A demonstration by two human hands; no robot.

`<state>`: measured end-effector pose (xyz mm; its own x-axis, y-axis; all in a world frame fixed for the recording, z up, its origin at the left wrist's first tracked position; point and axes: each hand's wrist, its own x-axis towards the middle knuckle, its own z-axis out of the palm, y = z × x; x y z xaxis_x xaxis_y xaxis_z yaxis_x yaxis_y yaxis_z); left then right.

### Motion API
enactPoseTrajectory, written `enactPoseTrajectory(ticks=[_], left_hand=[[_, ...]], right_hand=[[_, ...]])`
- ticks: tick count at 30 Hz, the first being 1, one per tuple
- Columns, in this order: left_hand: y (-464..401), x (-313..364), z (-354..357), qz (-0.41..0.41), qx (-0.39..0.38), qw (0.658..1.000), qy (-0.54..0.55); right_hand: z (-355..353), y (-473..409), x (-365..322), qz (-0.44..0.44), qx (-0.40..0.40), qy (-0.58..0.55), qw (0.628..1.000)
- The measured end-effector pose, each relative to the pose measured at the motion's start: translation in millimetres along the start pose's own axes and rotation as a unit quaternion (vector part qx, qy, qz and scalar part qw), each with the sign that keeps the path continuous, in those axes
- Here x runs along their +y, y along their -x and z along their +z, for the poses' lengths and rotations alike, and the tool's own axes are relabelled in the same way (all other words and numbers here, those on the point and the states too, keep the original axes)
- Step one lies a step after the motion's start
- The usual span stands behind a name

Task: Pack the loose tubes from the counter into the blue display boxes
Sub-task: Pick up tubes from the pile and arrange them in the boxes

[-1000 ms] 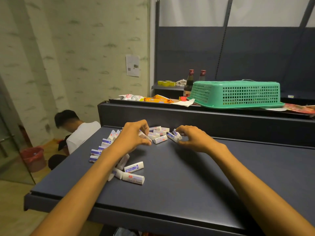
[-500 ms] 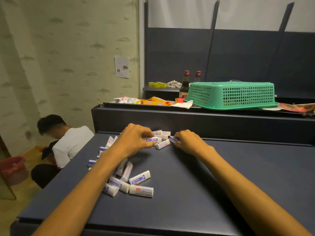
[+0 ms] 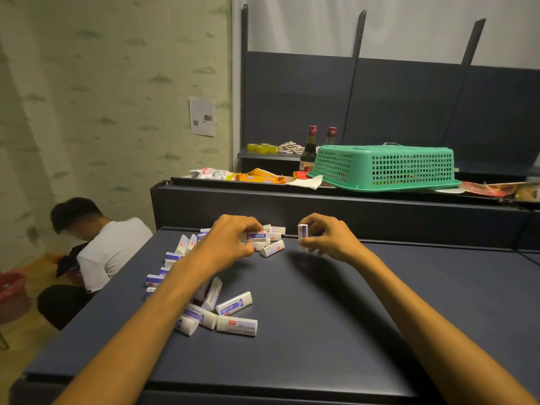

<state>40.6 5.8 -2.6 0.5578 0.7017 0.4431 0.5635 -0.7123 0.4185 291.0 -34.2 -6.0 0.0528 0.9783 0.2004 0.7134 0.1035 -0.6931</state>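
Tubes [image 3: 235, 306] lie scattered across the dark counter [image 3: 336, 331], mostly on its left side, and the left hand [image 3: 230, 244] pinches one tube [image 3: 256, 236] lying flat over the far cluster while the right hand [image 3: 330, 238] holds another tube [image 3: 303, 231] upright, just beside it.

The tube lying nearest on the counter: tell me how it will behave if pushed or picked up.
The nearest tube looks light for its size; the right hand lifts a similar tube with fingertips alone. Its body looks flattened toward one end, so a push would probably slide or pivot it on the counter, not roll it. Its glossy skin may be a bit slippery.
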Motion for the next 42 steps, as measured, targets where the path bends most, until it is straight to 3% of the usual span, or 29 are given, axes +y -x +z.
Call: enactPoseTrajectory(ticks=[5,9,15,27,34,42], left_hand=[[4,3,3,0.013,0.015,1.000,0.014],[7,7,4,0.030,0.022,0.999,0.018],[8,14,10,0.051,0.024,0.998,0.031],[-1,50,30,0.085,0.016,0.995,0.040],[-17,115,62,0.134,0.027,0.990,0.033],[-15,252,138,0.210,-0.003,0.976,0.054]], right_hand=[[-7,16,1,-0.008,0.022,-0.078,0.997],[-9,26,8,-0.015,0.017,-0.079,0.997],[-14,39,14,-0.021,0.015,-0.011,1.000],[-42,87,37,-0.098,0.092,0.155,0.979],[-90,140,69,-0.130,0.160,0.192,0.960],[-187,266,129,-0.075,0.209,0.212,0.952]])
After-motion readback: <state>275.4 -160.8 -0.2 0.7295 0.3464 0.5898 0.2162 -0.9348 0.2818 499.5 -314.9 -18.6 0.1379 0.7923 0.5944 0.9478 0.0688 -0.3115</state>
